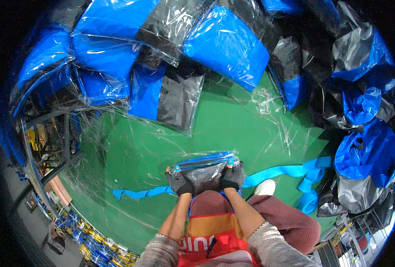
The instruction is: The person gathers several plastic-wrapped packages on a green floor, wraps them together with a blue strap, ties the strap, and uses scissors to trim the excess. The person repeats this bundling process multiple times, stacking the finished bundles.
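Both of my hands wear dark knit gloves and grip one clear plastic bag (205,168) that holds a folded blue and black item. My left hand (178,182) holds the bag's left side and my right hand (232,176) holds its right side. The bag rests on my raised knee, its open top edge pointing away from me above the green floor (130,151).
Many bagged blue and black items are piled at the back (226,46) and along the right (366,160). Loose clear plastic film (268,102) lies on the floor. A blue strap (277,171) runs across it. My white shoe (265,187) sits by the strap. A metal rack (50,147) stands left.
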Available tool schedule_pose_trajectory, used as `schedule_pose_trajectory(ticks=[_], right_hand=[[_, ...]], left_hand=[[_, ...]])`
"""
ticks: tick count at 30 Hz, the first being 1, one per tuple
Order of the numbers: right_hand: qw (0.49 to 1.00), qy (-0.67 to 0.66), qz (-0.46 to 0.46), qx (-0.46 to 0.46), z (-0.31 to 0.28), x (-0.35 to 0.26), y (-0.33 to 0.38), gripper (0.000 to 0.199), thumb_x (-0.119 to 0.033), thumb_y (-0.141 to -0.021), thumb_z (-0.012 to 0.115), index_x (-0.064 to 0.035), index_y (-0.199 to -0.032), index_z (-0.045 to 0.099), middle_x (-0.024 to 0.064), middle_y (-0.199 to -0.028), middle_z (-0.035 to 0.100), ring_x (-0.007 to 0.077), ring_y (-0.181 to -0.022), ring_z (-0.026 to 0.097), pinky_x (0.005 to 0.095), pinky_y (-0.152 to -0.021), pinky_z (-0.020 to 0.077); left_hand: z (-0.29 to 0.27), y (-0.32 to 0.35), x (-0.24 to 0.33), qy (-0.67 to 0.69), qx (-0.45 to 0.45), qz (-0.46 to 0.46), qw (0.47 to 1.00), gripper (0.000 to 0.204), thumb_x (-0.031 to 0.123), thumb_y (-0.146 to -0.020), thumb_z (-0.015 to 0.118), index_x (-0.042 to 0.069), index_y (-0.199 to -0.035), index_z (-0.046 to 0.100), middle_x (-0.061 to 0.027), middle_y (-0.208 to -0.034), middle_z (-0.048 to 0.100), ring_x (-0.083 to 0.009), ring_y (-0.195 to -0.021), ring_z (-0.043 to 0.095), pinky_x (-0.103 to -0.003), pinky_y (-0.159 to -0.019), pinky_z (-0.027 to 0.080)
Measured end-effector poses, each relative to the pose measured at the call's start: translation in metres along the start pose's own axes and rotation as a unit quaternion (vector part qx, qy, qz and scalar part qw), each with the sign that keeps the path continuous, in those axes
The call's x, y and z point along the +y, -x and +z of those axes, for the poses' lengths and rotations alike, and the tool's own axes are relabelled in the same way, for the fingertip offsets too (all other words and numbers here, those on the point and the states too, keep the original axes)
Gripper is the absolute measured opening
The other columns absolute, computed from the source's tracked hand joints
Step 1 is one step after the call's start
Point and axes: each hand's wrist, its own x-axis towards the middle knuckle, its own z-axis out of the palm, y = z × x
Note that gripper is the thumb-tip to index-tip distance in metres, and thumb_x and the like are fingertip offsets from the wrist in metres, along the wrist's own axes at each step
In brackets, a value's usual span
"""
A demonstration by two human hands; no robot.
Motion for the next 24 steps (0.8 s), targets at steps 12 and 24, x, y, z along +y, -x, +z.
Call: schedule_pose_trajectory(ticks=[12, 24], right_hand=[[0.854, -0.442, -0.199, -0.189, -0.112, -0.174, -0.233, 0.068, -0.058, -0.087, 0.041, -0.0068, -0.131, 0.039, 0.0132, -0.132, 0.045, 0.0266, -0.115, 0.047, 0.044, -0.096, 0.0365], [0.764, -0.52, -0.261, -0.277, -0.163, -0.099, -0.08, 0.065, -0.024, -0.075, 0.071, -0.0058, -0.13, 0.04, 0.0139, -0.122, 0.05, 0.0288, -0.112, 0.049, 0.0454, -0.094, 0.0423]], left_hand=[[0.087, -0.205, 0.095, 0.399, -0.171, -0.163, 0.886, 0.036, 0.034, -0.082, 0.062, 0.008, -0.105, 0.055, -0.0075, -0.089, 0.058, -0.0206, -0.076, 0.055, -0.036, -0.066, 0.045], [-0.018, -0.199, 0.017, 0.168, -0.168, 0.093, 0.967, 0.038, 0.013, -0.078, 0.066, 0.001, -0.111, 0.051, -0.0102, -0.104, 0.059, -0.0196, -0.086, 0.059, -0.031, -0.078, 0.048]])
